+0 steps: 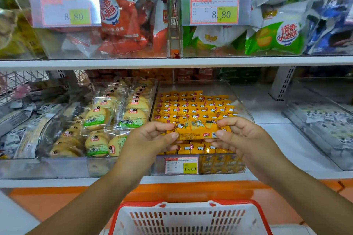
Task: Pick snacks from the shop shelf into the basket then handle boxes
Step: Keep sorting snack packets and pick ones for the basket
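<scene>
**Packet held at both ends above the basket**

The yellow snack packet (196, 129) is held up beyond the basket (191, 209), almost straight above its far rim, its long axis running side to side. The left hand (152, 137) pinches one end and the right hand (240, 135) the other, each equally near. The way down to the basket looks unobstructed. Beyond the basket a clear bin (242, 101) of similar packets sits on the white shelf (286, 139).
</scene>
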Available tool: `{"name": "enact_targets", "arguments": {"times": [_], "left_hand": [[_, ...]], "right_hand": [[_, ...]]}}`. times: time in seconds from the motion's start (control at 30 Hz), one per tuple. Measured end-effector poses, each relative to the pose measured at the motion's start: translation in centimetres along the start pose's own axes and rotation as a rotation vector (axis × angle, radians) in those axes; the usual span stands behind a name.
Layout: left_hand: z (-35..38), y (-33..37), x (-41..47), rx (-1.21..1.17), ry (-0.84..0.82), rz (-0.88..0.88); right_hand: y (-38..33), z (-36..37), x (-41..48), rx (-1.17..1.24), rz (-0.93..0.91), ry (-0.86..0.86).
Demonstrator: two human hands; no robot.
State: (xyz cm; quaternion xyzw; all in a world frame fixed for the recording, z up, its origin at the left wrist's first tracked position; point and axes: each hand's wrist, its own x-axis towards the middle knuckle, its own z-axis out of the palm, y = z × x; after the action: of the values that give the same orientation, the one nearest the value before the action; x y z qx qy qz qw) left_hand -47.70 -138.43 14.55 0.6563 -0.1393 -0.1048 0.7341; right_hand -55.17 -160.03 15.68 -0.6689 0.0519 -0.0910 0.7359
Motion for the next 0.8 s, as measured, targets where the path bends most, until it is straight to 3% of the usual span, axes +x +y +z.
{"name": "enact_targets", "arguments": {"times": [0.27,0.43,0.63,0.8], "left_hand": [[0.03,0.18,-0.02,-0.010,0.000,-0.005],[-0.52,0.46,-0.04,-0.079,-0.086,-0.067],[-0.43,0.16,0.12,-0.056,-0.025,-0.035],[-0.04,0.05,0.00,-0.156,-0.093,-0.036]], "right_hand": [[-0.41,-0.05,0.21,0.121,0.053,-0.041],[-0.76,-0.54,0.16,0.214,0.098,-0.117],[-0.41,-0.38,0.22,0.114,0.049,-0.080],[-0.21,-0.28,0.28,0.122,0.040,-0.078]]}}
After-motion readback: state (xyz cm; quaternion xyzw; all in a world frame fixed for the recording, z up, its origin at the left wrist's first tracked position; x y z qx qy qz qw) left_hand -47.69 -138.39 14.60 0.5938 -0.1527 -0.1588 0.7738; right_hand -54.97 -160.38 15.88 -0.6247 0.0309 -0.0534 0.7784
